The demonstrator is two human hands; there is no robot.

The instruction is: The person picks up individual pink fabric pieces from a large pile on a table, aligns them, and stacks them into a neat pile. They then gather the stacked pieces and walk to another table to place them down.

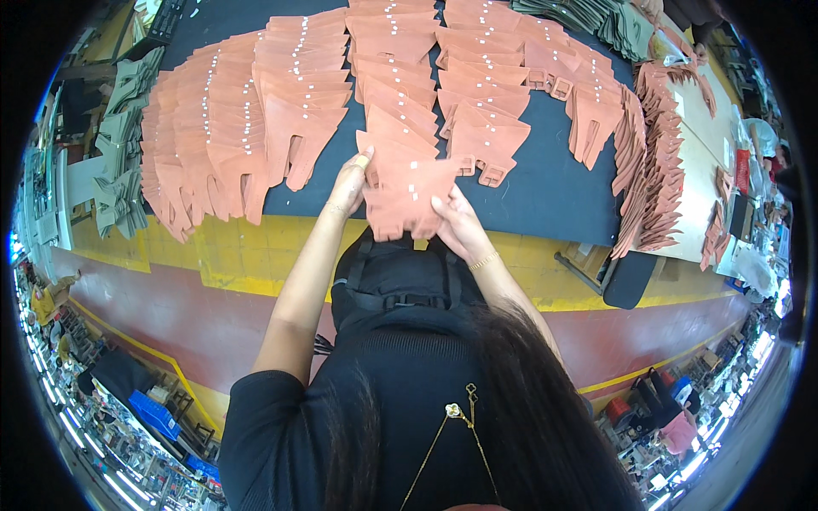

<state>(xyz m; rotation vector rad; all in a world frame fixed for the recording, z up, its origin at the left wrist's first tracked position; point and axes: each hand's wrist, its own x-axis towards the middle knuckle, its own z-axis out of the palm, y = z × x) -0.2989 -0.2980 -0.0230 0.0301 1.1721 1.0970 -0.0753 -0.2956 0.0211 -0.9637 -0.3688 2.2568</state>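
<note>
A salmon-coloured leather shoe-upper piece (407,200) with small white labels is between my hands, above the near edge of the dark table (545,192). My left hand (351,181) is closed on its left edge, a ring on one finger. With the thumb on top, my right hand (460,221) pinches its right side; those other fingers are hidden underneath. The piece's lower edge is slightly blurred. Just behind it lies an overlapping row of like pieces (396,111). To the right, another row (486,132) ends in pieces with buckles (492,175).
More salmon pieces in overlapping rows (226,119) cover the table's left side. Stacks of dark green pieces (128,140) stand at the far left and back right (609,25). Bunched salmon pieces (656,162) line the right edge. A black stool (629,279) stands below the table's right part.
</note>
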